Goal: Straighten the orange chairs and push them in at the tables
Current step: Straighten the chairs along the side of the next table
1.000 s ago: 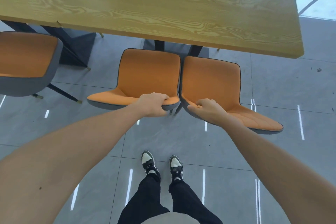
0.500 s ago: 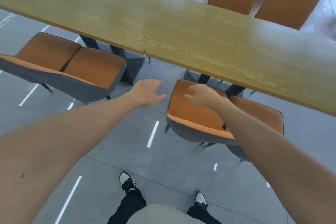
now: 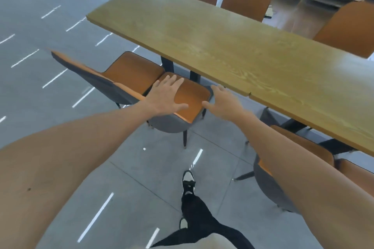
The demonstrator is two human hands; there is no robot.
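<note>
The left hand [image 3: 166,98] is spread wide with its fingers over the top edge of the backrest of an orange chair [image 3: 189,95] at the wooden table [image 3: 232,50]. The right hand [image 3: 224,101] is open too, just beside the chair's right edge, holding nothing. Whether they touch the chair, I cannot tell.

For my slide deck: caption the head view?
Left hand open over an orange chair at the wooden table, right hand beside it.

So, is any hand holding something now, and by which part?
Nothing is gripped. The left hand lies open above the backrest top of the nearest orange chair; contact cannot be told. The right hand is open beside it.
</note>
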